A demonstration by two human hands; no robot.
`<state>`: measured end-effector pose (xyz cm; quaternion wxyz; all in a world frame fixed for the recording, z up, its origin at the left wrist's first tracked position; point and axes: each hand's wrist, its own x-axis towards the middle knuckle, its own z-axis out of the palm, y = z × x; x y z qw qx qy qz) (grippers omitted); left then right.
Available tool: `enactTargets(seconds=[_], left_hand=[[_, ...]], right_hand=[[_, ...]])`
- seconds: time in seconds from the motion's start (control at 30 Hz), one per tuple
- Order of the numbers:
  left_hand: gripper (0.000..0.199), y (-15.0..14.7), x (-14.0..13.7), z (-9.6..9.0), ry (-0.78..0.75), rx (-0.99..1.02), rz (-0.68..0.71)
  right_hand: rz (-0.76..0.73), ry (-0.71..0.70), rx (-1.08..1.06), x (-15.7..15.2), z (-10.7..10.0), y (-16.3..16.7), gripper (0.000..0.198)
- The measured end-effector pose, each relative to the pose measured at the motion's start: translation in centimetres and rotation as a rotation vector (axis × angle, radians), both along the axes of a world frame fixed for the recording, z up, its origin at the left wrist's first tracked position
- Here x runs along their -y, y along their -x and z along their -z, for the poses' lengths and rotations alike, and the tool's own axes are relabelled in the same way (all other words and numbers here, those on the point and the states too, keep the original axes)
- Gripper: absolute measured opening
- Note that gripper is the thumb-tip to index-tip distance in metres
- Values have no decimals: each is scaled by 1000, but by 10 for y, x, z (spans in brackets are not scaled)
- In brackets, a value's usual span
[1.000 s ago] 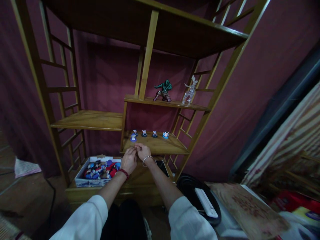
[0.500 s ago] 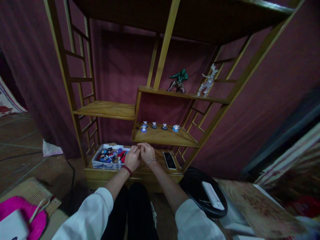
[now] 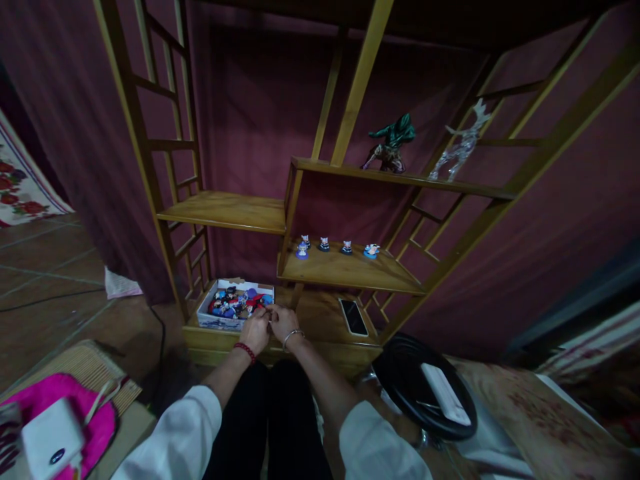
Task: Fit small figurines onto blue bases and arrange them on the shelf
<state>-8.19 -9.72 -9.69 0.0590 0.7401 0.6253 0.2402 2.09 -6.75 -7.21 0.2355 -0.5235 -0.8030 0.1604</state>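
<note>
My left hand [image 3: 255, 331] and my right hand [image 3: 284, 323] meet over the front edge of the bottom shelf, at the right end of a cardboard box [image 3: 220, 326]. Fingers of both hands are curled and pressed together; whatever lies between them is too small or hidden to make out. Inside the box is a heap of small toy figures [image 3: 233, 305] in blue, red and purple. On the shelf above stand several small figurines, among them a purple-based one [image 3: 302, 251] and a blue-based one [image 3: 371, 250].
A phone [image 3: 353, 317] lies on the bottom shelf, right of my hands. Higher up stand a green hooded figure [image 3: 393, 143] and a clear deer figurine [image 3: 461, 143]. A black round stool [image 3: 425, 387] is at the right; a white device [image 3: 54, 437] rests on pink cloth at the left.
My joined hands have drawn slightly down and left, nearer the box and my lap. The camera view has shifted, so the shelves appear larger. The figurines stay in place.
</note>
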Motion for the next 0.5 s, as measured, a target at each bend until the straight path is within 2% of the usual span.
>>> enactTargets(seconds=[0.2,0.5], left_hand=[[29,13,-4,20,71,-12,-33],[28,37,-18,31,138,-49,-139]], right_hand=[[3,104,44,-7,17,11,35],[25,198,87,-27,36,21,33]])
